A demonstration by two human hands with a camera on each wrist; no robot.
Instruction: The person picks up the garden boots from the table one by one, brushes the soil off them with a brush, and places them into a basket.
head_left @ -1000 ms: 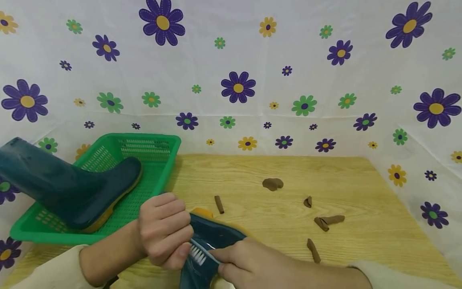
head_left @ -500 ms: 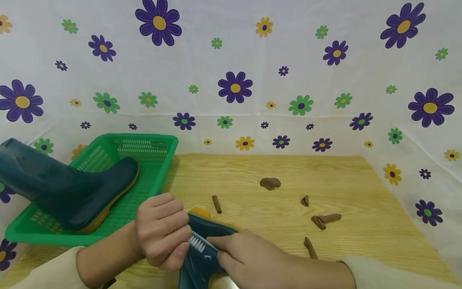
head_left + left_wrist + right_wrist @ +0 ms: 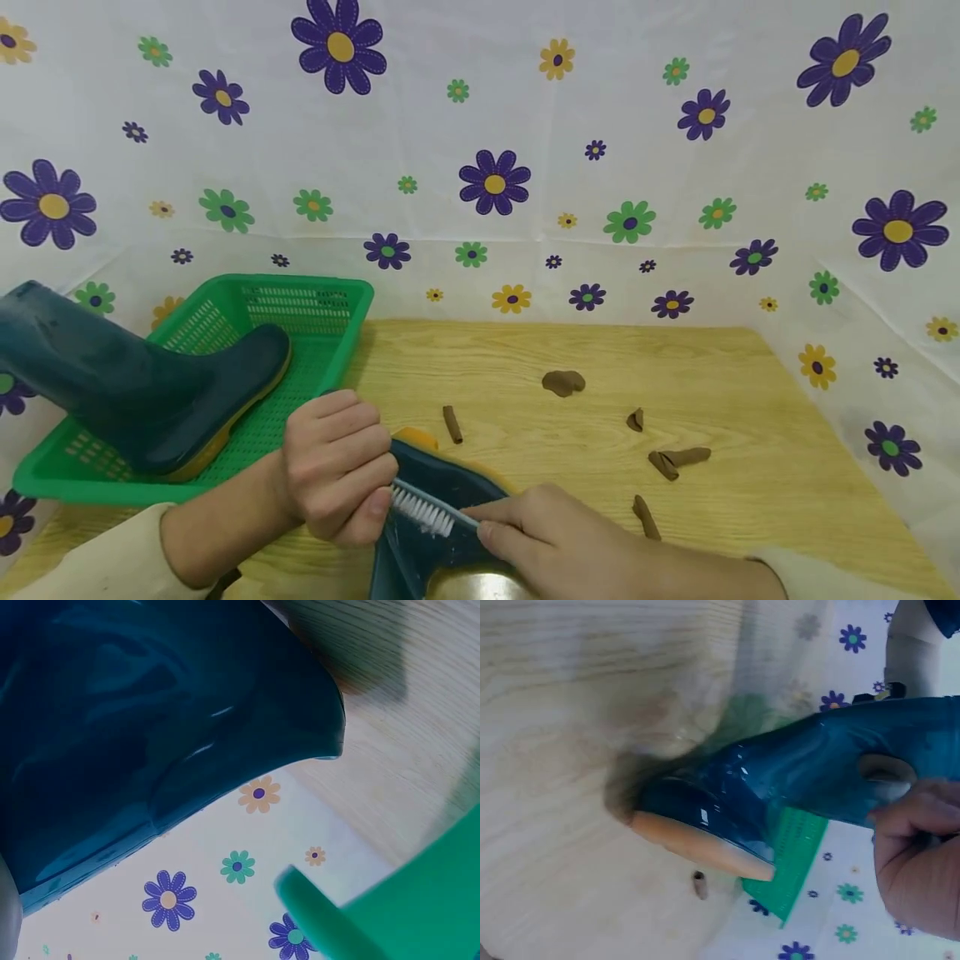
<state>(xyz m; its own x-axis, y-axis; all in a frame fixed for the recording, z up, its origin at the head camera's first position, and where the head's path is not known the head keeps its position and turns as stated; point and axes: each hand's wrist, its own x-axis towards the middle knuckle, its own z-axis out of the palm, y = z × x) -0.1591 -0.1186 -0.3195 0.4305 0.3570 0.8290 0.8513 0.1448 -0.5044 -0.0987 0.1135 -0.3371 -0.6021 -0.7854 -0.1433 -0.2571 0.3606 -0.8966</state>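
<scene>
My left hand [image 3: 341, 471] grips a dark blue rubber boot [image 3: 408, 567], its fingers curled over the near end. The right hand [image 3: 562, 537] pinches the light blue handle of a scrub brush [image 3: 423, 507], whose white bristles lie close along the boot's side. In the right wrist view, the boot [image 3: 780, 772] tilts with its orange sole and toe down toward the table, and the right hand [image 3: 922, 862] stands beside its shaft. The left wrist view is mostly filled by the boot's glossy surface [image 3: 150, 727].
A green plastic basket [image 3: 341, 350] at the left carries a second blue boot [image 3: 172, 392]. Several brown clay-like pieces [image 3: 562, 382] lie on the wooden table [image 3: 480, 358]. A shiny silver-coloured surface [image 3: 476, 585] shows at the bottom edge. Flowered white cloth [image 3: 420, 125] hangs behind.
The right hand and brush shift up the boot, then back to the right, showing more bristles. More of the silver-coloured surface shows now. The left hand keeps its grip.
</scene>
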